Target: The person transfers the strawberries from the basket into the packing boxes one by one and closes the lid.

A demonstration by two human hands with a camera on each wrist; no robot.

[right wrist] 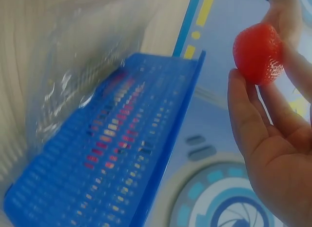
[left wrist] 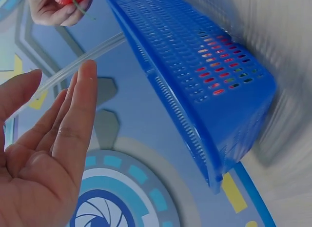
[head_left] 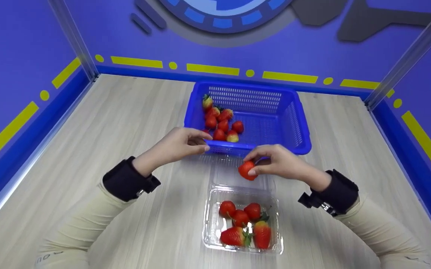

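My right hand (head_left: 277, 161) pinches a red strawberry (head_left: 247, 170) between thumb and fingers, above the raised lid of a clear plastic clamshell box (head_left: 208, 224). The same strawberry (right wrist: 258, 53) shows close up in the right wrist view. Several strawberries (head_left: 240, 218) lie in the box's tray, some with green leaves. My left hand (head_left: 182, 145) is at the near left rim of a blue slotted basket (head_left: 301, 127), its thumb and fingers apart with nothing between them. More strawberries (head_left: 223, 125) are heaped in the basket's left half.
The basket stands on a pale wood-grain table (head_left: 144, 112), near the blue back wall (head_left: 144, 41). Blue side panels with yellow marks flank the table. The clear lid (head_left: 225, 175) extends from the tray towards the basket's near wall.
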